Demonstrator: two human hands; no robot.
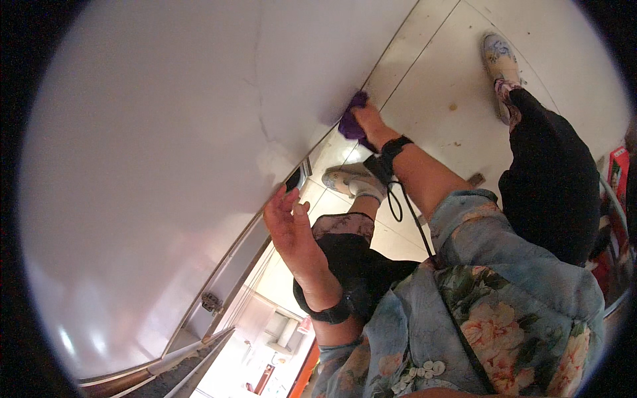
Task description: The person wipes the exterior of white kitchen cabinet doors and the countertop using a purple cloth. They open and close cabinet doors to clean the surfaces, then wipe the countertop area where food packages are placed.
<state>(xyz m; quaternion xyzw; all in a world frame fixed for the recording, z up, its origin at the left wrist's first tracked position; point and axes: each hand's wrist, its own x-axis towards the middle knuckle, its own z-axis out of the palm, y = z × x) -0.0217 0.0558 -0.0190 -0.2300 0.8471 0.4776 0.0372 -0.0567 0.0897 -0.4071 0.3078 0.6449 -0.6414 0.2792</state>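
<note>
My right hand (371, 121) presses a purple cloth (352, 124) against the bottom edge of a large glossy white panel (164, 139), which looks like a door or cabinet front. The cloth is bunched under my fingers. Nearer my body, my left hand (294, 244) is raised at the panel's edge, thumb apart from the bent fingers, with nothing visible in it. Whether its fingertips touch the panel is unclear. Just beyond them sits a dark recess with a metal rim (297, 176). Black bands circle both wrists, and a black cord (415, 216) hangs by my right forearm.
Light floor tiles (443, 74) with stains lie under my feet in patterned shoes (499, 57). A small brown piece (476, 179) is on the floor. Metal hardware (212, 302) sticks out at the panel's edge. A red box (618, 171) stands at the right.
</note>
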